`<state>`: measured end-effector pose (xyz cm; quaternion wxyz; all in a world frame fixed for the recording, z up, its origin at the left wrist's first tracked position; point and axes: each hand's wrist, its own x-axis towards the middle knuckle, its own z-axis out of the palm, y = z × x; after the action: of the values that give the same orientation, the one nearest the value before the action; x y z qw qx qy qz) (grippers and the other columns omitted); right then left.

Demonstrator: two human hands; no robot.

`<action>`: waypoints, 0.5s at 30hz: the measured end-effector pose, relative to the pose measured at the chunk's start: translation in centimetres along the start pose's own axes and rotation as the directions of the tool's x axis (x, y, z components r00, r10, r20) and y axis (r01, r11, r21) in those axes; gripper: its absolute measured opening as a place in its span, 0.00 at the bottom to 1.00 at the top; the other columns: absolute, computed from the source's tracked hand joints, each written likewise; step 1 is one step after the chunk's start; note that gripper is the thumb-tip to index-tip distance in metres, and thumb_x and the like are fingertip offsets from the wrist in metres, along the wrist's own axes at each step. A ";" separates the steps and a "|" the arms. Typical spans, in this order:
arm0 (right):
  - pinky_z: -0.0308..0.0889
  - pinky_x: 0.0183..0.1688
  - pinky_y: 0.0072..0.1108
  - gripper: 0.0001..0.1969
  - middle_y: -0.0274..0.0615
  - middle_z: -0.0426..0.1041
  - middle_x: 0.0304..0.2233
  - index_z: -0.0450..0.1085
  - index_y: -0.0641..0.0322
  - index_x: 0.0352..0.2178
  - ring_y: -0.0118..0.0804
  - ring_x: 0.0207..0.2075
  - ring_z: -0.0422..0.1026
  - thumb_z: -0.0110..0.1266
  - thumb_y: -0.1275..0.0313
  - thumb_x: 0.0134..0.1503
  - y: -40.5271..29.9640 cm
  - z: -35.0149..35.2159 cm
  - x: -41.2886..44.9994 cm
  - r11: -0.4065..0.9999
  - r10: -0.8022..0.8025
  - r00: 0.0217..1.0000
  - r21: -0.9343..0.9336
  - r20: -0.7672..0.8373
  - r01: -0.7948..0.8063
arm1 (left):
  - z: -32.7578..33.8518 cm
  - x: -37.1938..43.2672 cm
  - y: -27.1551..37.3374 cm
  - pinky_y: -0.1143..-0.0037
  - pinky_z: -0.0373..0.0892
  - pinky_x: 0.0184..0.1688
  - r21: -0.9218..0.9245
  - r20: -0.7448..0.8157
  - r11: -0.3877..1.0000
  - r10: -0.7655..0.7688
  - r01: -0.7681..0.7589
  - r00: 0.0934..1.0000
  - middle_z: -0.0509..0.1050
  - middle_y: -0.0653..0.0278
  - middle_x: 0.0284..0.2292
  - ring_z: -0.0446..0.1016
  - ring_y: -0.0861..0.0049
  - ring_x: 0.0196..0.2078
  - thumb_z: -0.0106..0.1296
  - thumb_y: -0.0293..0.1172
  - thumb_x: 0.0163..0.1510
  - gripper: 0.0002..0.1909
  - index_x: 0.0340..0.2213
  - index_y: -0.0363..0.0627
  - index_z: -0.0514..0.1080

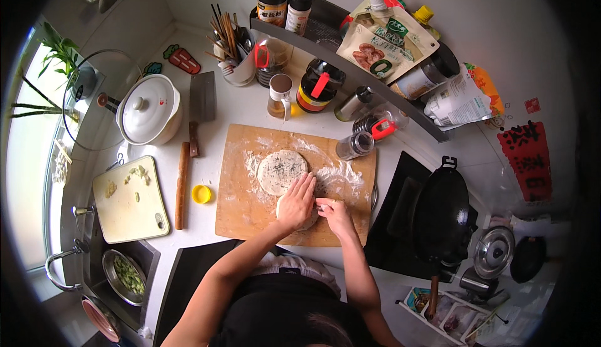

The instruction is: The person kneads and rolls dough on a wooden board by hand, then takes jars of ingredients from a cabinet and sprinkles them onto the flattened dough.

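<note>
On a floured wooden board (242, 215) lies a round flat dough disc (281, 171) dotted with dark seeds. A second dough disc (307, 225) lies nearer to me, mostly hidden under my hands. My left hand (296, 204) rests flat on it, palm down, fingers stretched out close together. My right hand (333, 213) is at its right side, with thumb and fingertips drawn together by the left fingers. Whether something is pinched between them I cannot tell. Loose flour (345, 173) is spread at the right. A clear jar with dark seeds (354, 146) stands on the board's far right corner.
Left of the board lie a rolling pin (181, 185), a yellow lid (201, 194), a cleaver (202, 103) and a cutting board with garlic (129, 206). A white lidded pot (149, 107) stands behind. At the right is a black wok (441, 215); a seasoning shelf (328, 56) runs along the back.
</note>
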<state>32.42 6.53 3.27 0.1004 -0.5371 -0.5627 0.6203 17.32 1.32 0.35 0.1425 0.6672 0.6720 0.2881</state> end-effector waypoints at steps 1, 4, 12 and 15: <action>0.72 0.44 0.25 0.13 0.51 0.74 0.41 0.68 0.78 0.44 0.39 0.38 0.75 0.41 0.81 0.60 -0.1 -0.2 -0.3 0.997 -0.011 1.000 0.080 0.015 0.010 | 0.3 -0.1 0.2 0.65 0.49 0.64 0.001 0.000 1.000 -0.002 0.002 1.000 0.58 0.49 0.59 0.53 0.58 0.64 0.42 0.36 0.56 0.29 0.56 0.32 0.56; 0.72 0.43 0.25 0.14 0.53 0.74 0.39 0.68 0.77 0.44 0.39 0.37 0.75 0.39 0.79 0.62 1.2 -1.5 -0.6 0.986 0.002 1.000 0.168 0.021 -0.006 | 1.2 0.0 1.1 0.65 0.46 0.65 0.110 0.050 0.993 0.043 -0.048 0.998 0.57 0.51 0.60 0.51 0.60 0.64 0.39 0.39 0.57 0.30 0.57 0.32 0.55; 0.72 0.43 0.23 0.14 0.51 0.74 0.34 0.67 0.78 0.42 0.37 0.35 0.76 0.37 0.77 0.63 3.0 -4.0 -1.9 0.974 0.065 0.997 0.221 -0.034 -0.056 | 1.9 0.4 2.2 0.65 0.40 0.66 0.154 0.155 0.988 -0.001 -0.023 0.988 0.52 0.52 0.62 0.45 0.61 0.66 0.36 0.46 0.59 0.34 0.60 0.35 0.50; 0.72 0.44 0.23 0.13 0.50 0.74 0.35 0.67 0.77 0.42 0.38 0.36 0.76 0.38 0.77 0.62 1.7 -3.8 -1.5 0.980 0.028 0.999 0.196 -0.021 -0.023 | 2.0 0.1 2.2 0.65 0.41 0.66 0.125 0.131 0.992 0.008 -0.024 0.991 0.52 0.52 0.62 0.45 0.61 0.66 0.37 0.45 0.59 0.34 0.60 0.35 0.50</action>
<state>36.78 7.05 3.58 0.1515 -0.5392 -0.4908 0.6674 20.32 1.64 0.04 0.1410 0.6976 0.6727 0.2021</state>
